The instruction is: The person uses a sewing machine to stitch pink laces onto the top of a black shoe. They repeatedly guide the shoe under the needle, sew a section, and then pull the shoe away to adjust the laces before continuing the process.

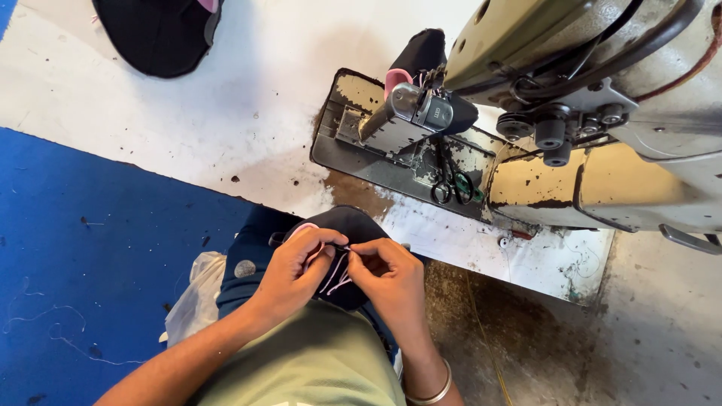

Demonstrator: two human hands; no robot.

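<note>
A rounded black fabric cap piece with pink trim and loose pale threads (340,259) sits between the left hand (295,269) and right hand (391,277), both pinched shut on it, one pair of black scissors (450,184) lying beyond them under one worn grey-green sewing machine (594,98).

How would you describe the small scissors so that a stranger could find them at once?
Start at the big sewing machine on the white table. On its worn metal base plate, beside the needle area, lie small black scissors. Their two round finger loops set them apart from the metal parts around them.
</note>
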